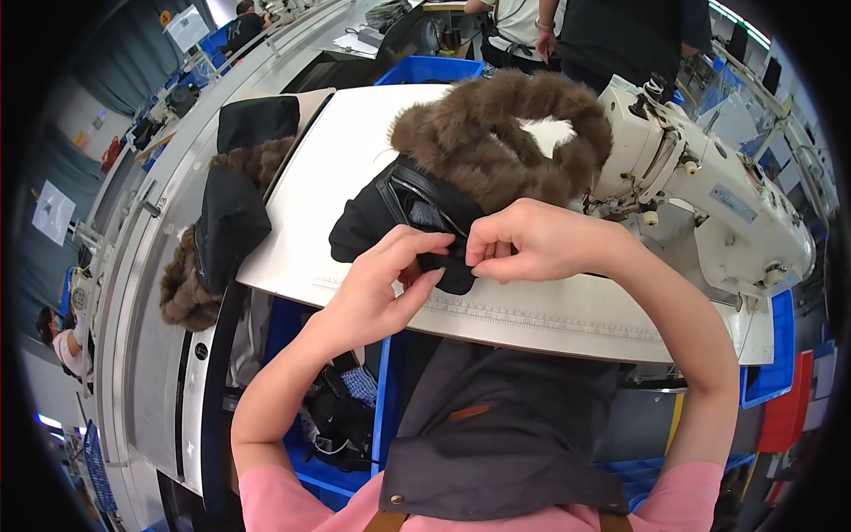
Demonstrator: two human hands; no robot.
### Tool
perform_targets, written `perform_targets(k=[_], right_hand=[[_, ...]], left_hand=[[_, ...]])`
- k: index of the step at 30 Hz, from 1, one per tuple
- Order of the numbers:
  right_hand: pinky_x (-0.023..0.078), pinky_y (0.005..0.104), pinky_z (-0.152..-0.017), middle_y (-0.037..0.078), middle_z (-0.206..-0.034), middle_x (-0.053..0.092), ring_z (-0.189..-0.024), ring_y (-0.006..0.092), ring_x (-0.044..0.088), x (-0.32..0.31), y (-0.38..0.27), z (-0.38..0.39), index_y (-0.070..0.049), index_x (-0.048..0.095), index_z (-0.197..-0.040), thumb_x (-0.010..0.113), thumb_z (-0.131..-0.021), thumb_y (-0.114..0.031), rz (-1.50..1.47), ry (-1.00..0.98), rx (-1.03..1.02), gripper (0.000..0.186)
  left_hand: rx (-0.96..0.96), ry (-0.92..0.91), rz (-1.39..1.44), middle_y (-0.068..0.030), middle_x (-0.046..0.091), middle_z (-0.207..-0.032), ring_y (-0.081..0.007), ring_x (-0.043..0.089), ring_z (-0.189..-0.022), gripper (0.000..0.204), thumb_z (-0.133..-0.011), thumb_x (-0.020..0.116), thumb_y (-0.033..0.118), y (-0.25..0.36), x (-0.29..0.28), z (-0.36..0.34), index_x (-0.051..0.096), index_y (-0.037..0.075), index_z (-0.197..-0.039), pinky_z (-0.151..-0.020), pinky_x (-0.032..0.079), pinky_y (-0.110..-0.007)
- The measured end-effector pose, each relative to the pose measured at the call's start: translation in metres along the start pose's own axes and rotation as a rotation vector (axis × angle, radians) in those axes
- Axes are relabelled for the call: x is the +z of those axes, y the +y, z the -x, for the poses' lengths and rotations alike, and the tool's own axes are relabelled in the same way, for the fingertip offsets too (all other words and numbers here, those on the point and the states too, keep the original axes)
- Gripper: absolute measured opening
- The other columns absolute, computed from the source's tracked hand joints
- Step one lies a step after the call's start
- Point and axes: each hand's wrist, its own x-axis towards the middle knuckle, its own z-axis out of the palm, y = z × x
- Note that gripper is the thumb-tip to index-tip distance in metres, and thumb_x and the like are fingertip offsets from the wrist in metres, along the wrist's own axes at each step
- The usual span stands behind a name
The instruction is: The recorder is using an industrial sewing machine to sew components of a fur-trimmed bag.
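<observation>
A black fabric bag point(362, 218) lies on the white sewing table, its metal zipper point(424, 188) partly open over a grey lining. A thick brown fur strap point(448, 142) loops from the bag toward the sewing machine. My left hand point(377, 288) pinches the bag's near edge between thumb and curled fingers. Close beside it, my right hand point(536, 241) grips the same edge with its fingertips pressed together. The fabric right between my fingertips is partly hidden by them.
A white sewing machine point(709, 191) stands at the right. More black bags point(232, 222) with fur straps lie at the table's left edge. Below it sits a blue bin point(383, 399) holding dark pieces. Another blue bin point(430, 69) is behind the table, with people point(620, 44) beyond.
</observation>
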Motion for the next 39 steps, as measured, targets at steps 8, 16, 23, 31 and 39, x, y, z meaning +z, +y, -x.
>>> perform_targets(k=[8,16,23,31,39], right_hand=[[0.052,0.0318,-0.069,0.008,-0.077,0.069,-0.071,0.0169,0.066,0.002,0.009,0.002,0.001,0.065,-0.097,0.067,-0.089,-0.013,-0.03,0.029,-0.018,0.017],[0.048,0.0318,-0.061,0.007,-0.074,0.065,-0.065,0.0155,0.063,0.006,0.017,0.0,-0.003,0.062,-0.094,0.07,-0.09,-0.011,0.088,0.076,-0.099,0.012],[0.049,0.0355,-0.061,0.007,-0.076,0.066,-0.067,0.022,0.064,0.013,0.029,0.004,-0.006,0.061,-0.089,0.072,-0.087,-0.014,0.228,0.192,-0.235,0.014],[0.051,0.0396,-0.058,0.004,-0.078,0.063,-0.069,0.0271,0.066,0.023,0.042,0.008,-0.01,0.057,-0.088,0.069,-0.086,-0.015,0.539,0.329,-0.355,0.013],[0.051,0.0307,-0.053,-0.002,-0.081,0.056,-0.078,0.016,0.061,0.029,0.088,0.015,-0.015,0.058,-0.087,0.065,-0.077,-0.014,0.964,0.483,-0.502,0.012]], left_hand=[[0.132,-0.051,-0.25,-0.011,0.059,-0.111,-0.0243,0.066,-0.078,0.023,-0.09,0.064,-0.002,0.001,-0.001,-0.011,0.062,0.003,-0.112,-0.068,0.054,-0.033],[-0.02,-0.127,-0.204,-0.0076,0.059,-0.106,-0.0167,0.064,-0.08,0.024,-0.087,0.073,0.003,0.01,-0.007,-0.016,0.064,0.004,-0.109,-0.066,0.053,-0.029],[-0.023,-0.076,-0.278,-0.008,0.057,-0.097,-0.0253,0.065,-0.069,0.026,-0.081,0.08,0.012,0.002,0.004,-0.024,0.061,0.005,-0.097,-0.061,0.053,-0.036],[0.086,-0.008,-0.403,-0.0066,0.059,-0.097,-0.0276,0.065,-0.073,0.02,-0.079,0.078,0.009,-0.011,0.016,-0.026,0.065,0.005,-0.094,-0.064,0.054,-0.036],[0.59,0.109,-0.769,-0.0062,0.06,-0.095,-0.0168,0.061,-0.063,0.022,-0.073,0.065,0.009,-0.031,0.057,-0.03,0.068,0.004,-0.095,-0.056,0.052,-0.028]])
